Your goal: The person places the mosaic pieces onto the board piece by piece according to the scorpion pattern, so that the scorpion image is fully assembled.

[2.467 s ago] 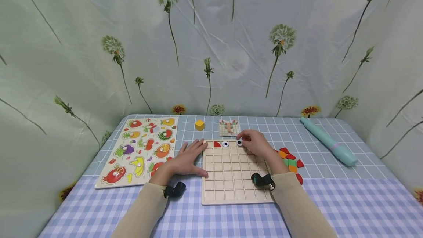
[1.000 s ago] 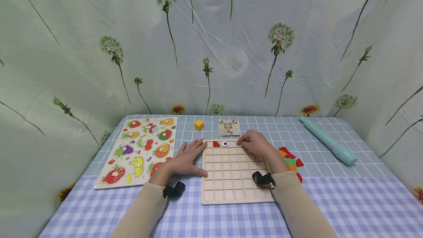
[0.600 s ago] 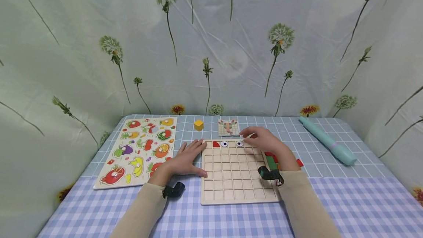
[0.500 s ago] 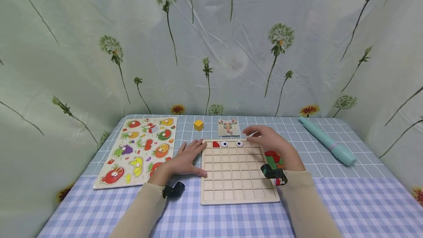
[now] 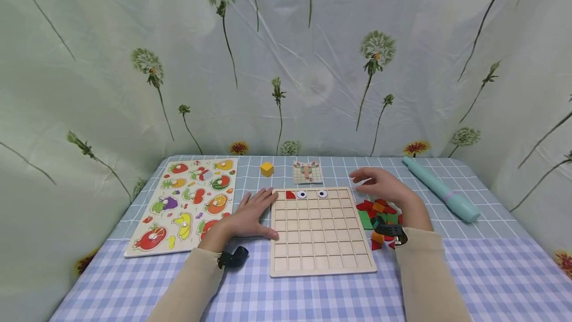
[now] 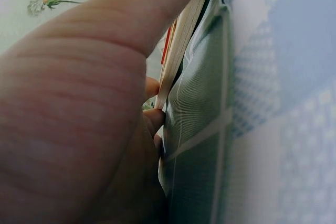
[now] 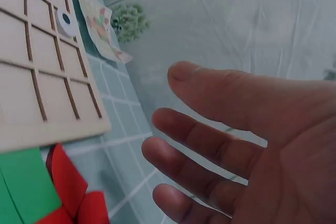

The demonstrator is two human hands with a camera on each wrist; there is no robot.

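Note:
A wooden grid board point(image 5: 319, 235) lies in the middle of the table. Along its far row sit a red quarter-round tile point(image 5: 290, 195) and two round eye tiles point(image 5: 322, 194), with a gap between the eyes. My left hand point(image 5: 250, 217) rests spread at the board's left edge, thumb and fingertips touching the rim. Off the board's far right corner hovers my right hand point(image 5: 380, 185), fingers loosely bent with nothing in them, as the right wrist view shows. Below it lies a pile of red, green and orange tiles point(image 5: 365, 219), partly hidden by the wrist.
A fruit puzzle board point(image 5: 183, 202) lies on the left. Behind the grid board are a yellow cube point(image 5: 267, 169) and a pattern card point(image 5: 307, 172) with an animal-like picture. A teal tapered object point(image 5: 442, 190) lies at the far right. A flowered curtain hangs behind the table.
My right hand has let go of the second eye tile, which stays in the far row, and has moved right towards the tile pile. The left hand stays at the board's edge.

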